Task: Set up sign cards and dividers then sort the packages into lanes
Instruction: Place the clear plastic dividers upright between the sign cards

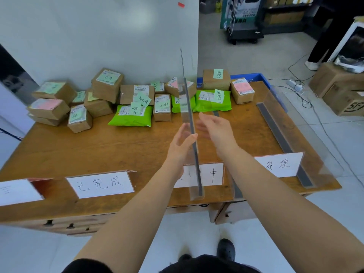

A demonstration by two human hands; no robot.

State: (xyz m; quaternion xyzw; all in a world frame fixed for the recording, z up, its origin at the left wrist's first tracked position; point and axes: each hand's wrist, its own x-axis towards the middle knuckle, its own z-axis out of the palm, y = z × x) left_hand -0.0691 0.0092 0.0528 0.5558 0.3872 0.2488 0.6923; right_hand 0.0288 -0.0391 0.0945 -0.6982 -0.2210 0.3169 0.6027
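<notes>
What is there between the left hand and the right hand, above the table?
In the head view, the clear divider with its dark strip stands on edge between the left hand and the right hand.

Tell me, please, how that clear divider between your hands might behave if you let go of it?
The clear divider looks stiff, showing no bend. Tall, thin and edge-on, it would probably tip sideways. Its glossy faces may slip between the left hand and right hand.
</notes>
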